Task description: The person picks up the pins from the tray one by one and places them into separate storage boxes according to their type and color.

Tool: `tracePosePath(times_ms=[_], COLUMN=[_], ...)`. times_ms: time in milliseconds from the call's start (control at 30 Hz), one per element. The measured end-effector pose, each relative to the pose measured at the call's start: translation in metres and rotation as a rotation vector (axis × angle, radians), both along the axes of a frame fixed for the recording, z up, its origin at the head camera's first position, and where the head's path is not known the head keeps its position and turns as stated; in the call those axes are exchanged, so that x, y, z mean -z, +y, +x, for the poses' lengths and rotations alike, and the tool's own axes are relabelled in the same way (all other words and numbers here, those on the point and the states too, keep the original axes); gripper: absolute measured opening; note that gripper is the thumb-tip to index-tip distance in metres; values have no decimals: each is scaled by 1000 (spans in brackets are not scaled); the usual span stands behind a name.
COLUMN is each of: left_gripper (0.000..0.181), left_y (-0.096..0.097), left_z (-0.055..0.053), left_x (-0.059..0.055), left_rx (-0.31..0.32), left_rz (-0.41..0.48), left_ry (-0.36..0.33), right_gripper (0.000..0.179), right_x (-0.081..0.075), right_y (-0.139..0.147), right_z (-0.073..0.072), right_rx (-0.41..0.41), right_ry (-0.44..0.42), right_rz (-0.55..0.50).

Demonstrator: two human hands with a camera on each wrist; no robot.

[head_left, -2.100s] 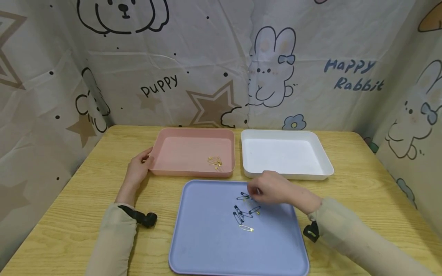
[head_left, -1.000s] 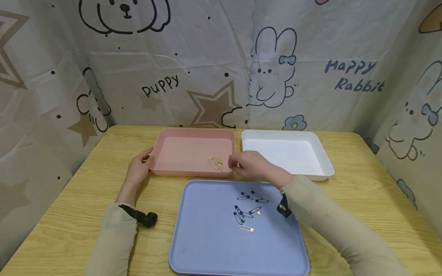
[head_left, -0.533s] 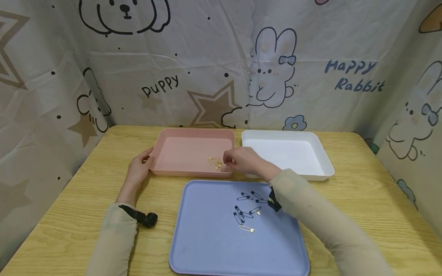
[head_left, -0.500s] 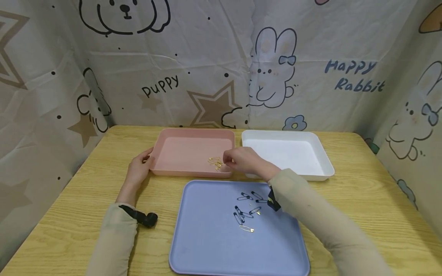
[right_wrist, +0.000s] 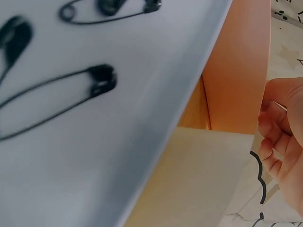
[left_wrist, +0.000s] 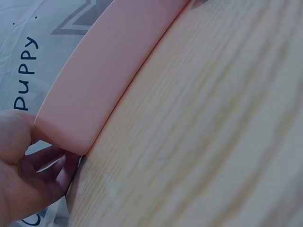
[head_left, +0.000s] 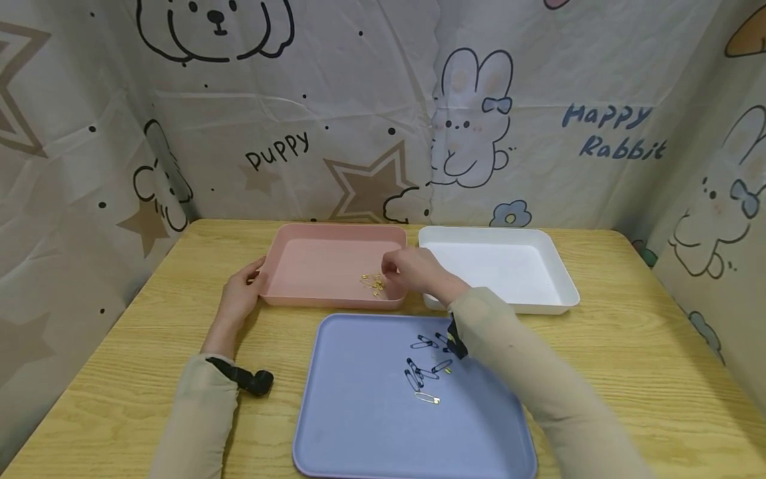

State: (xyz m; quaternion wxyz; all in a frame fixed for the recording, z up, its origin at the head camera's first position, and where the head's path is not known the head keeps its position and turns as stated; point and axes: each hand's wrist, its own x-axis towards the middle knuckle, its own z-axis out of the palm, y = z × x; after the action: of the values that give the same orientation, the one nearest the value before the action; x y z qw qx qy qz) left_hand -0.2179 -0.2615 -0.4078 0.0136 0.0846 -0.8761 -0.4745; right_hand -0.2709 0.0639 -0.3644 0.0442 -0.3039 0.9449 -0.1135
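Gold pins (head_left: 378, 284) lie in the pink tray (head_left: 317, 263), left hand (head_left: 241, 293) gripping it. Right hand (head_left: 411, 269), fingers curled (contents hidden), has moved over it.

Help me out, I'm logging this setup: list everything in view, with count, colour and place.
Pink tray: one, pink, back left on the table
White tray: one, white, back right
Blue tray: one, blue, in front
Gold safety pins: several, overlapping, gold, pink tray's front right
Black safety pins: several, some hidden, black, on the blue tray
Single gold safety pin: one, gold, on the blue tray, nearest the viewer
Table: one, wood-toned, under the trays
Printed cloth: pale, behind and beside the table; number of sheets unclear
Wrist devices: two, black, one per wrist
Sleeves: two, beige, on both arms
Hands: two, left gripping pink tray's left end, right at its right end
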Motion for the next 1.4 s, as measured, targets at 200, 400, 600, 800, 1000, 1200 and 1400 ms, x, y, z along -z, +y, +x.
tracePosePath(times_ms=[200, 400, 600, 800, 1000, 1200, 1400], left_gripper=[46, 47, 47, 47, 47, 47, 47], left_y=[-1, 1, 2, 1, -1, -1, -1], left_z=[0, -1, -2, -2, -3, -2, -1], left_x=[0, 2, 4, 2, 1, 1, 1], left_rx=[4, 11, 22, 23, 17, 10, 9], left_rz=[4, 0, 1, 1, -7, 2, 1], left_ry=[-3, -2, -4, -1, 12, 4, 1], right_gripper=[7, 8, 10, 13, 14, 14, 14], right_x=[1, 1, 2, -1, -7, -14, -12], right_y=[-5, -9, -12, -11, -5, 4, 15], right_z=[-5, -10, -14, -14, -11, 0, 10], right_rx=[16, 73, 97, 91, 81, 41, 24], right_ry=[37, 51, 53, 24, 37, 31, 40], right_rz=[-3, 4, 22, 25, 28, 21, -5])
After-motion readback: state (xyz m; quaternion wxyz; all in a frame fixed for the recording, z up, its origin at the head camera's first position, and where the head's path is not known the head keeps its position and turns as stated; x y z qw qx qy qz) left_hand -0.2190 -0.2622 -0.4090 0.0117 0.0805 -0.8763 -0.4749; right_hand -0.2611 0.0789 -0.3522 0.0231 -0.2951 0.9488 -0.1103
